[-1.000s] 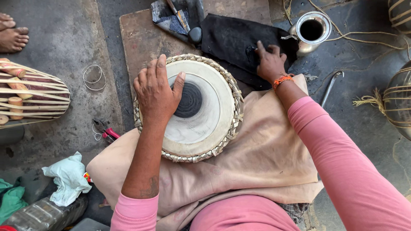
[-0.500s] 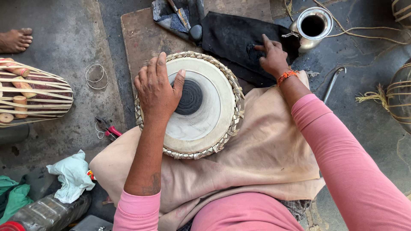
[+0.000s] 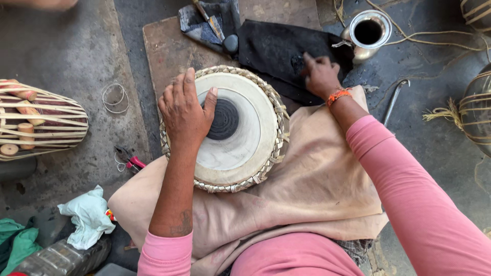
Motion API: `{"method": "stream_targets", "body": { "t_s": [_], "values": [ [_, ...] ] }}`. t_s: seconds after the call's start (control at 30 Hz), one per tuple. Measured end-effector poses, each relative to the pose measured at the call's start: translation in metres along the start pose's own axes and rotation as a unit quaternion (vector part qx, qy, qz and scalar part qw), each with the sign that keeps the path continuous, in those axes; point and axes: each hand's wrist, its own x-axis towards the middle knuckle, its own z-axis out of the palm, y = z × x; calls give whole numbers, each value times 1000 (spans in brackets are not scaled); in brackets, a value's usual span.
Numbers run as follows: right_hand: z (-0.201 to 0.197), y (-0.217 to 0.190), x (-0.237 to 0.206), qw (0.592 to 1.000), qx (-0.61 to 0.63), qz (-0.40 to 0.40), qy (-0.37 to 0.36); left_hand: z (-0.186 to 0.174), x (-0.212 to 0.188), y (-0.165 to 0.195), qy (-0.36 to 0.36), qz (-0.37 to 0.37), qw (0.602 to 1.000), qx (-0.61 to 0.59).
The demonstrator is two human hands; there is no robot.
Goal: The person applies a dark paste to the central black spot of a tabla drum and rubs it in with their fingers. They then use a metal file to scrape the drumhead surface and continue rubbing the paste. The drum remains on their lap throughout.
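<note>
Resting L hand (image 3: pixel 185 113) fingers (image 3: pixel 189 84) on drum (image 3: pixel 240 148) skin, thumb beside black centre patch (image 3: pixel 225 118)

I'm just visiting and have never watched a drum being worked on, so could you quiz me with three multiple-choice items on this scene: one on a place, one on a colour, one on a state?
1. Where does the right hand rest?
A. on the black cloth
B. inside the metal cup
C. on the pliers

2. What colour is the round patch in the middle of the drum head?
A. red
B. black
C. green

3. How is the left hand?
A. clenched round a hammer
B. lifted clear of the drum
C. laid flat on the drum head, holding nothing

Answers:
1 A: its fingers press on the dark cloth beyond the drum.
2 B: the centre disc is black against pale skin.
3 C: the palm lies on the head, thumb beside the patch.
</note>
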Motion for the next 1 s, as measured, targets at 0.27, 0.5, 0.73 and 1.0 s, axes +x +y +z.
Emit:
{"method": "stream_targets", "body": {
  "t_s": [0.27, 0.5, 0.73, 1.0],
  "values": [
    [1, -5, 4, 995, -81, -55, 35, -2, -1, 0, -5, -5, 1000, -3],
    [-6, -6, 0, 1000, 4, -8, 25, -2, 0, -3, -1, -4, 1000, -3],
    [0, -11, 1, 991, -58, -109, 46, -2, -1, -5, -4, -6, 1000, 0],
    [-7, -11, -1, 998, -19, -26, 49, -2, -1, -4, 2, -5, 1000, -9]
  ]
}}
